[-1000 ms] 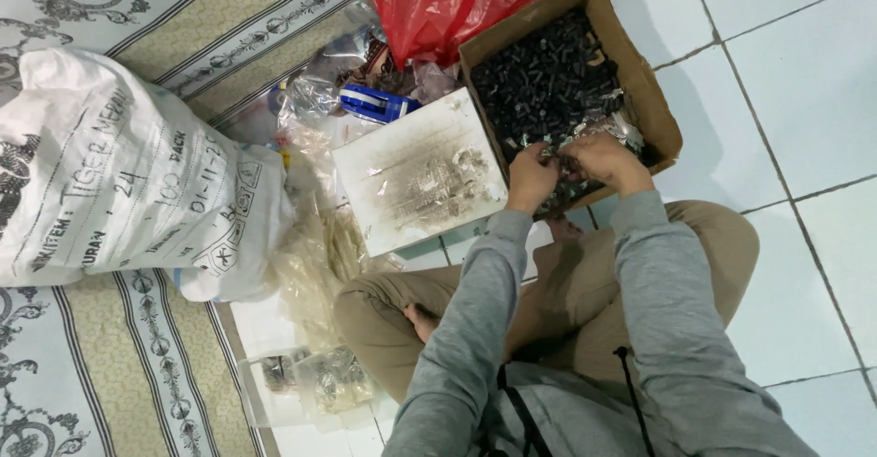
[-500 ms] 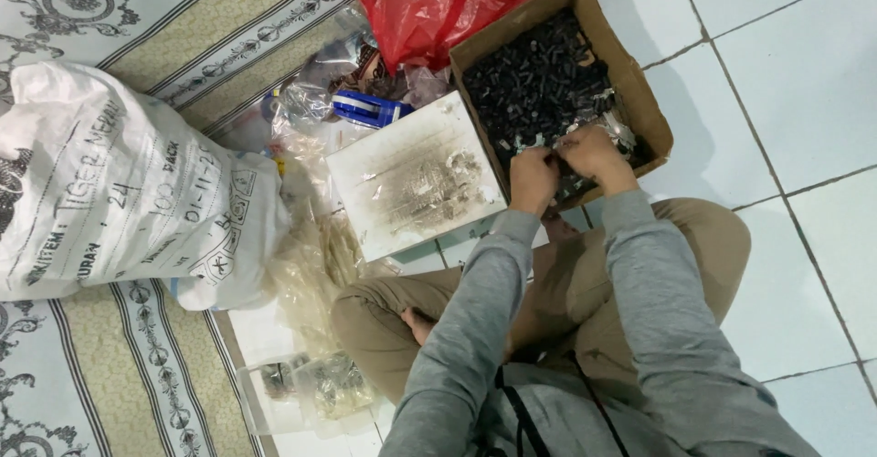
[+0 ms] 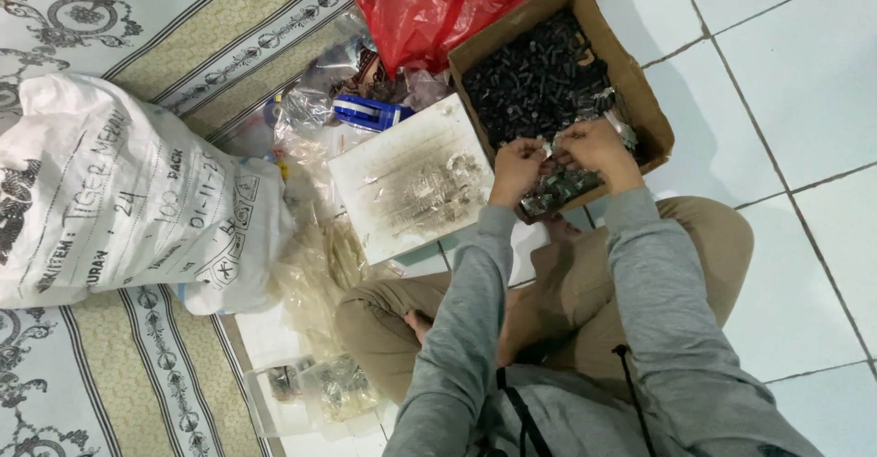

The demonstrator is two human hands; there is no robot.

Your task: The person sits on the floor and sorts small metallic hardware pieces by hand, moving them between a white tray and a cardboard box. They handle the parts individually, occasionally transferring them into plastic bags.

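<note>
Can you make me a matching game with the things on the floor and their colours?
Things:
1. plastic bag
2. big sack
3. cardboard box
4. tape dispenser

Colours:
A. blue
B. brown
C. red
D. white

Pairs: 1-C, 2-D, 3-B, 4-A

Both the left hand and the right hand are at the near end of the box.
</note>
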